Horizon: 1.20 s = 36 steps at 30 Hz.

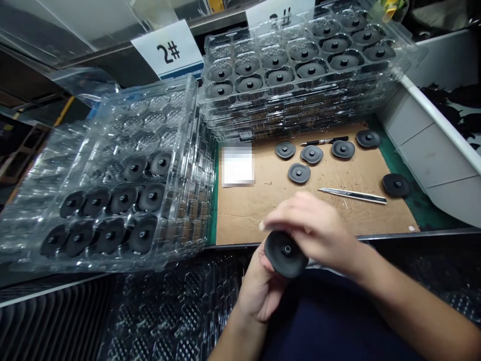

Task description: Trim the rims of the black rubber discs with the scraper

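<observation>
A black rounded disc [286,254] with a small raised stud at its centre is held in front of my body, just off the near edge of the work surface. My left hand [259,291] grips it from below and the left, its fingers partly behind it. Curled over the disc's upper right edge is my right hand [311,225], slightly blurred, its fingertips touching or very near the rim. Beyond my hands, loose discs like it, one of them [299,173] nearest, lie on a cardboard sheet [259,215].
Left, a stack of clear plastic trays [180,120] carries discs in its near rows. Another tray stack [300,105] stands behind the cardboard. A utility knife [353,195], a pen [325,141] and a blurred white paper [237,168] lie on the cardboard. A white bin [432,130] borders the right.
</observation>
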Motion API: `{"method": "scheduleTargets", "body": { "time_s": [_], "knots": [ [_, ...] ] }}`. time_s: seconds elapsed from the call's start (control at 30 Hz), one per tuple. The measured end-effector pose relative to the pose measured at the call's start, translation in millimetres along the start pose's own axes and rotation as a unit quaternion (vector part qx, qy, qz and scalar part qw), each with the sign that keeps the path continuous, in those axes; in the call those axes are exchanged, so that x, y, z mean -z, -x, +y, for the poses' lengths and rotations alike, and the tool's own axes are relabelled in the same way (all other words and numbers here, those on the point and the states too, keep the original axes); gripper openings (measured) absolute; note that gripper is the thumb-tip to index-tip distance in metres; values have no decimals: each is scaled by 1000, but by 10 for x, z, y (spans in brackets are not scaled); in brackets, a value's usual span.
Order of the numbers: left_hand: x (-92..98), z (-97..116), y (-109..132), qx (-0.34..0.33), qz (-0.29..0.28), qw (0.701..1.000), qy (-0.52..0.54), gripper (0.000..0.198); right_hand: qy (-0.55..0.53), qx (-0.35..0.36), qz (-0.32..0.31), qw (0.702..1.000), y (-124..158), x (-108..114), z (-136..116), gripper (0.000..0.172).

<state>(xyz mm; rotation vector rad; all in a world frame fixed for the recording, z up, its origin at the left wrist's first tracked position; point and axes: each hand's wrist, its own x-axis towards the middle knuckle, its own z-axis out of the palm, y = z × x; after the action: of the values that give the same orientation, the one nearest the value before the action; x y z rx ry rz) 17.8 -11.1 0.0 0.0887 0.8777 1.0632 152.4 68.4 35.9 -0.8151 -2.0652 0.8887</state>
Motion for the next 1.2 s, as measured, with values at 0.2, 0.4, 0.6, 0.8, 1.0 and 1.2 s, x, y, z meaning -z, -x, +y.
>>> {"method": "scheduleTargets", "body": {
  "time_s": [0.2, 0.4, 0.6, 0.8, 1.0, 1.2],
  "knots": [
    [11, 91, 66, 1, -38, 997, 64, 66, 16, -289, 27, 957, 490, -235, 656, 20],
    [2, 80, 13, -29, -21, 998, 52, 62, 21, -305, 57, 950, 528, -227, 526, 21],
    [27, 29, -16, -34, 6, 999, 27, 54, -19, -94, 89, 991, 84, -143, -240, 21],
    [50, 49, -1, -82, 25, 996, -4, 53, -22, -133, -53, 989, -2, -226, -282, 17],
    [36, 117, 23, -84, 9, 996, 0, 53, -86, -42, -40, 995, 196, -156, -243, 20],
    [107, 76, -24, -56, 7, 998, 21, 59, 81, -89, -8, 993, 274, -45, -91, 20]
  ]
}}
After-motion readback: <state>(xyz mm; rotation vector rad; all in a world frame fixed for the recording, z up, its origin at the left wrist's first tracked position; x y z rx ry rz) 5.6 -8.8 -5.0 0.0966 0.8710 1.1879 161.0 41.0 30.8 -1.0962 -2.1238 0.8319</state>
